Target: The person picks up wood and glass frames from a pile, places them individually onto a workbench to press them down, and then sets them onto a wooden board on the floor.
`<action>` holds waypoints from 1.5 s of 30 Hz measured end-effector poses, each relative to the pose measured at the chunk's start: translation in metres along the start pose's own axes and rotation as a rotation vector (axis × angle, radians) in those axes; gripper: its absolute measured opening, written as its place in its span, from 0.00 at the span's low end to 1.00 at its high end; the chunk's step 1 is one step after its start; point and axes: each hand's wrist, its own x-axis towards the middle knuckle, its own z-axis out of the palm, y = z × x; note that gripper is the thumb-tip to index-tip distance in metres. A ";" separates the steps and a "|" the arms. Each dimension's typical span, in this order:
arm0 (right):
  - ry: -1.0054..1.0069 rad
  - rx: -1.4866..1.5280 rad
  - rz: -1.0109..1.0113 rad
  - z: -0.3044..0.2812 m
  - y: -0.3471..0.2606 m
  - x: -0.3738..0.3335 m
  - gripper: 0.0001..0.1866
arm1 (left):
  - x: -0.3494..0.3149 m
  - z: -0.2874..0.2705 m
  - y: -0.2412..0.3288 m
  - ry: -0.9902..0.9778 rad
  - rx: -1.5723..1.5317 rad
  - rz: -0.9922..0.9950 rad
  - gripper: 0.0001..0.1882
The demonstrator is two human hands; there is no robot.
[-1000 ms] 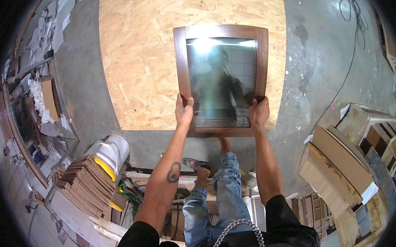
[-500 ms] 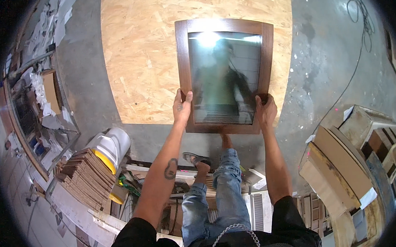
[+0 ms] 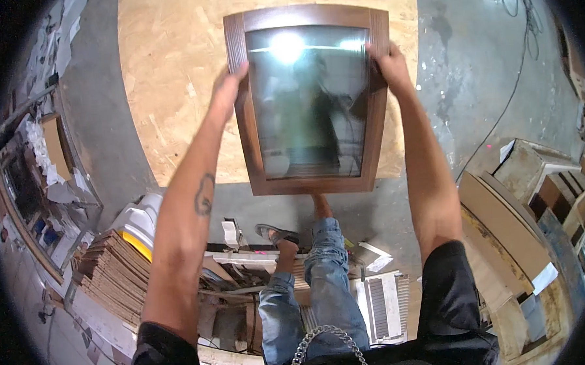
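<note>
I hold a glass-panelled cabinet door (image 3: 312, 185) with a brown wooden frame above a chipboard sheet (image 3: 174, 96). Its dark glass mirrors a bright light and a figure. My left hand (image 3: 228, 87) is closed on the left side of the frame, thumb on the front face. On the opposite side, higher up, my right hand (image 3: 392, 66) grips the frame, thumb towards the glass. The fingers behind the frame are hidden on both sides. Slight blur covers my left hand.
Stacked brown panels (image 3: 110, 272) and a white bucket (image 3: 141, 218) stand at lower left. At right are wooden boards and boxes (image 3: 503, 232). A cable (image 3: 508, 114) runs over the grey floor. Scrap and a metal-edged frame lie far left.
The cabinet door has come closer and shifted left. Both hands have moved from its lower sides to higher up the frame.
</note>
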 end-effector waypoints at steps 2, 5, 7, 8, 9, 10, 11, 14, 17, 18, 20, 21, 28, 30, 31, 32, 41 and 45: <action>-0.026 0.101 0.061 0.009 -0.017 0.002 0.27 | 0.012 -0.010 0.013 0.078 0.100 -0.061 0.29; -0.033 0.153 0.110 0.008 -0.021 0.000 0.27 | 0.011 -0.012 0.012 0.076 0.112 -0.072 0.29; -0.044 0.113 0.104 0.008 -0.023 -0.004 0.29 | 0.011 -0.015 0.011 0.057 0.063 -0.064 0.29; -0.055 0.077 0.097 0.011 -0.026 -0.006 0.30 | 0.012 -0.021 0.011 0.089 0.113 -0.069 0.30; -0.063 0.083 0.098 0.016 -0.028 -0.007 0.30 | 0.013 -0.027 0.010 0.121 0.165 -0.074 0.30; -0.060 0.036 0.087 0.013 -0.024 -0.008 0.32 | 0.009 -0.023 0.011 0.114 0.164 -0.083 0.30; -0.056 -0.009 0.076 0.008 -0.019 -0.008 0.34 | 0.004 -0.018 0.016 0.084 0.155 -0.100 0.31; -0.070 -0.076 0.085 0.002 0.000 0.005 0.37 | 0.004 -0.019 0.008 0.024 0.080 -0.110 0.32; -0.224 0.095 0.131 0.002 0.000 0.016 0.41 | 0.013 -0.033 -0.025 -0.014 -0.025 -0.173 0.34; -0.202 0.132 0.177 0.006 -0.005 0.011 0.42 | 0.012 -0.032 -0.030 0.004 -0.037 -0.189 0.34; -0.170 0.122 0.166 -0.001 -0.011 0.008 0.42 | 0.013 -0.025 -0.024 0.006 -0.049 -0.233 0.37; -0.141 0.118 0.144 -0.001 -0.014 0.005 0.43 | 0.011 -0.026 -0.020 0.019 -0.018 -0.241 0.37; -0.236 0.136 0.075 0.011 -0.016 -0.009 0.41 | 0.008 -0.048 -0.020 -0.097 0.041 -0.160 0.40; -0.194 0.080 0.167 -0.015 0.046 -0.009 0.43 | -0.024 -0.007 -0.037 -0.027 0.110 -0.189 0.44; -0.172 0.257 0.243 0.002 0.053 -0.039 0.45 | -0.051 -0.012 -0.049 0.024 0.208 -0.196 0.45; -0.194 0.294 0.292 0.004 0.066 -0.057 0.43 | -0.074 -0.017 -0.071 0.045 0.170 -0.189 0.46; -0.220 0.238 0.542 -0.006 0.162 -0.222 0.47 | -0.181 -0.031 -0.176 0.185 0.178 -0.432 0.49; -0.227 0.324 0.604 -0.002 0.140 -0.224 0.47 | -0.178 -0.041 -0.190 0.166 0.202 -0.399 0.51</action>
